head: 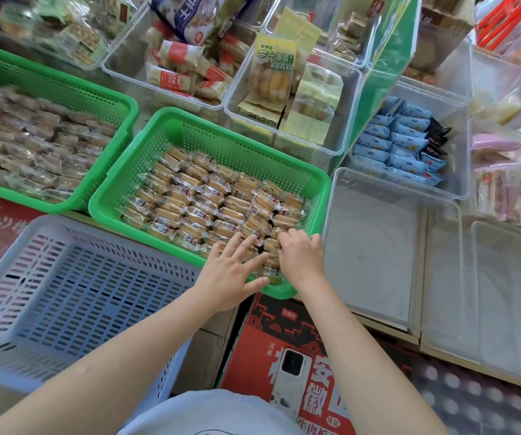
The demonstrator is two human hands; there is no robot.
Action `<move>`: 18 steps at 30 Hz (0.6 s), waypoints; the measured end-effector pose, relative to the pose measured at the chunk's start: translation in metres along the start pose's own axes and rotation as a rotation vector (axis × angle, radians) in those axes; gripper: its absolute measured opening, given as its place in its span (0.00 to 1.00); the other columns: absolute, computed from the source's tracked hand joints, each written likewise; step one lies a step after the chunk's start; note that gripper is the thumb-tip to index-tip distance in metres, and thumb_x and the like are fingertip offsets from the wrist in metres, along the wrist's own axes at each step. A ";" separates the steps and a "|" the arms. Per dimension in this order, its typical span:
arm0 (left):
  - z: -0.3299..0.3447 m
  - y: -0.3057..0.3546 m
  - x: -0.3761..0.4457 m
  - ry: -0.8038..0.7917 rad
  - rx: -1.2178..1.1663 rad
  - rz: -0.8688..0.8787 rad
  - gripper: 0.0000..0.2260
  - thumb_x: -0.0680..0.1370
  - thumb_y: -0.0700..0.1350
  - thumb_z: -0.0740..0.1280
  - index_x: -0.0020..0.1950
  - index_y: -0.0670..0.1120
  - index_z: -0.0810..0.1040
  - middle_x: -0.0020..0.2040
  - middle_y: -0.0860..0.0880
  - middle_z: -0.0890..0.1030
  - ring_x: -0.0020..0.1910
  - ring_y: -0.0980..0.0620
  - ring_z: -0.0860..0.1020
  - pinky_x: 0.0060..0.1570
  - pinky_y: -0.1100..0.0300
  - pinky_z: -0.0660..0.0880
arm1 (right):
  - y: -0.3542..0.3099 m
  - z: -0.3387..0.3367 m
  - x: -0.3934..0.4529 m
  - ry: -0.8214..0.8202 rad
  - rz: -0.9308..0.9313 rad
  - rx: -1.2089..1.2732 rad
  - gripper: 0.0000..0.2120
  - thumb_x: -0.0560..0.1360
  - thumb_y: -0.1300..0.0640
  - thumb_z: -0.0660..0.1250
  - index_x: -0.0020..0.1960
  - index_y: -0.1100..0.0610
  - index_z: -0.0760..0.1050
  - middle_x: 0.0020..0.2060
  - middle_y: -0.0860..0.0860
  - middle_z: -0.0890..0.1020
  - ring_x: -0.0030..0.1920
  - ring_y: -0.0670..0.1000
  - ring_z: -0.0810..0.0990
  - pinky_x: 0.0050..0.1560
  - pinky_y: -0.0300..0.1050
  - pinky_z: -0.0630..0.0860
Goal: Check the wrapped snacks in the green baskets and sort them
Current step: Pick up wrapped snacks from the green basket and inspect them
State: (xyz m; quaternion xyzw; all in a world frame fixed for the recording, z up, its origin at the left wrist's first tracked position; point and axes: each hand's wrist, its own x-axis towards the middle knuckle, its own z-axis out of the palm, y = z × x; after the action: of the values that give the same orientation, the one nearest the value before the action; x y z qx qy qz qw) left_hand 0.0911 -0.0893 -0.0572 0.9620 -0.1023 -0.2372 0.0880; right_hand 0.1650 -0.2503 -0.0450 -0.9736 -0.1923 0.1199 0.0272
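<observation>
Hands both over the near right corner of the middle green basket [118, 196]. Left hand [232, 273] lies flat, fingers spread and straight, resting on the wrapped snacks [209, 199]. Right hand [300, 254] has fingers curled down into the same corner, seemingly pinching a packet; the packet itself is hidden under the knuckles, so which one cannot be told.

Snacks sit directly under and ahead of both hands, packed in rows that run diagonally away toward the far left corner. Each packet's long axis lies roughly across the row. Right hand is nearer the corner pieces; left hand covers the ones just beside them.

Packets: small tan blocks in clear crinkled film with a dark red label band, glossy, likely slippery. Basket: rigid green plastic, perforated walls. Second green basket [64, 92], far left, holds browner wrapped pieces. Grey slotted basket [74, 277] sits near left, next to the hands.
</observation>
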 end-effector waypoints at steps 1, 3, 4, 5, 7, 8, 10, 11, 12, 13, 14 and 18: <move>-0.001 0.000 0.000 0.002 -0.001 -0.001 0.35 0.78 0.73 0.37 0.82 0.61 0.51 0.84 0.50 0.42 0.82 0.45 0.38 0.78 0.39 0.45 | -0.002 0.001 0.001 0.005 0.006 -0.006 0.08 0.80 0.59 0.61 0.57 0.54 0.75 0.55 0.49 0.79 0.57 0.54 0.75 0.58 0.51 0.65; -0.002 0.000 0.000 -0.016 0.000 -0.005 0.33 0.79 0.72 0.40 0.82 0.61 0.50 0.83 0.50 0.42 0.81 0.45 0.37 0.78 0.40 0.44 | -0.004 0.001 0.000 0.033 0.013 0.029 0.08 0.80 0.60 0.60 0.57 0.54 0.75 0.54 0.50 0.78 0.55 0.54 0.75 0.56 0.51 0.64; -0.003 0.001 0.000 -0.031 0.002 -0.007 0.33 0.80 0.72 0.40 0.82 0.61 0.50 0.83 0.49 0.42 0.81 0.45 0.37 0.78 0.40 0.44 | -0.004 0.001 -0.002 0.040 0.005 0.039 0.09 0.80 0.59 0.60 0.58 0.54 0.74 0.54 0.50 0.78 0.54 0.54 0.76 0.54 0.51 0.64; -0.004 0.001 0.001 -0.045 0.007 -0.009 0.33 0.79 0.72 0.41 0.82 0.61 0.49 0.83 0.49 0.43 0.82 0.45 0.38 0.78 0.40 0.44 | -0.004 0.001 -0.004 0.041 -0.007 0.044 0.09 0.80 0.59 0.59 0.59 0.54 0.73 0.54 0.50 0.78 0.53 0.54 0.76 0.53 0.51 0.63; -0.005 0.001 0.001 -0.059 0.010 -0.013 0.33 0.79 0.72 0.41 0.82 0.61 0.49 0.83 0.50 0.44 0.82 0.45 0.39 0.78 0.40 0.44 | -0.002 0.001 -0.007 0.049 -0.016 0.101 0.09 0.81 0.59 0.58 0.59 0.54 0.73 0.54 0.49 0.77 0.51 0.53 0.77 0.52 0.51 0.63; -0.005 0.001 0.001 -0.060 0.011 -0.016 0.33 0.79 0.72 0.41 0.82 0.61 0.49 0.84 0.50 0.44 0.82 0.45 0.39 0.78 0.40 0.44 | -0.001 -0.001 -0.008 0.052 -0.008 0.156 0.09 0.81 0.59 0.58 0.59 0.54 0.73 0.54 0.49 0.77 0.50 0.53 0.77 0.53 0.51 0.63; -0.006 0.002 0.001 -0.062 0.009 -0.028 0.33 0.80 0.72 0.42 0.82 0.60 0.50 0.84 0.50 0.45 0.82 0.45 0.40 0.78 0.39 0.45 | 0.001 -0.007 -0.007 0.037 0.002 0.263 0.06 0.82 0.59 0.57 0.56 0.53 0.72 0.52 0.48 0.76 0.51 0.52 0.75 0.53 0.52 0.66; -0.006 0.002 0.001 -0.060 0.001 -0.033 0.33 0.80 0.71 0.42 0.82 0.60 0.50 0.84 0.50 0.45 0.82 0.45 0.40 0.78 0.39 0.45 | 0.002 -0.012 -0.007 0.039 0.000 0.306 0.05 0.82 0.59 0.58 0.53 0.53 0.71 0.51 0.47 0.75 0.51 0.52 0.74 0.53 0.52 0.67; -0.007 0.003 0.001 -0.057 -0.009 -0.034 0.32 0.80 0.71 0.43 0.82 0.60 0.50 0.84 0.50 0.45 0.82 0.46 0.40 0.78 0.39 0.45 | 0.003 -0.018 -0.009 0.061 -0.013 0.352 0.04 0.81 0.59 0.58 0.50 0.53 0.70 0.49 0.47 0.75 0.51 0.51 0.73 0.51 0.51 0.69; -0.008 0.003 0.000 -0.056 -0.021 -0.033 0.32 0.80 0.71 0.44 0.82 0.60 0.51 0.84 0.50 0.46 0.82 0.46 0.41 0.78 0.40 0.45 | 0.004 -0.024 -0.013 0.092 -0.021 0.402 0.04 0.81 0.60 0.58 0.48 0.53 0.69 0.47 0.47 0.74 0.48 0.51 0.72 0.48 0.49 0.69; -0.010 0.003 0.000 -0.054 -0.044 -0.029 0.31 0.81 0.70 0.45 0.82 0.61 0.52 0.84 0.51 0.47 0.82 0.47 0.41 0.78 0.41 0.45 | 0.006 -0.033 -0.019 0.128 -0.014 0.459 0.05 0.81 0.61 0.58 0.47 0.54 0.68 0.44 0.48 0.74 0.45 0.51 0.72 0.43 0.46 0.69; -0.033 0.008 -0.009 0.013 -0.595 -0.117 0.22 0.85 0.57 0.57 0.78 0.53 0.67 0.79 0.50 0.65 0.79 0.49 0.59 0.76 0.47 0.57 | 0.015 -0.062 -0.053 0.260 0.210 0.765 0.03 0.83 0.60 0.59 0.50 0.57 0.70 0.40 0.53 0.77 0.40 0.52 0.76 0.38 0.45 0.73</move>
State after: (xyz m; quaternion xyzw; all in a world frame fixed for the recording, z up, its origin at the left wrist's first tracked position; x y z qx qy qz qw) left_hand 0.0979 -0.0910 -0.0223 0.8998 0.0278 -0.2552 0.3527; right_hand 0.1387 -0.2850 0.0255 -0.9147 -0.0283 0.0608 0.3985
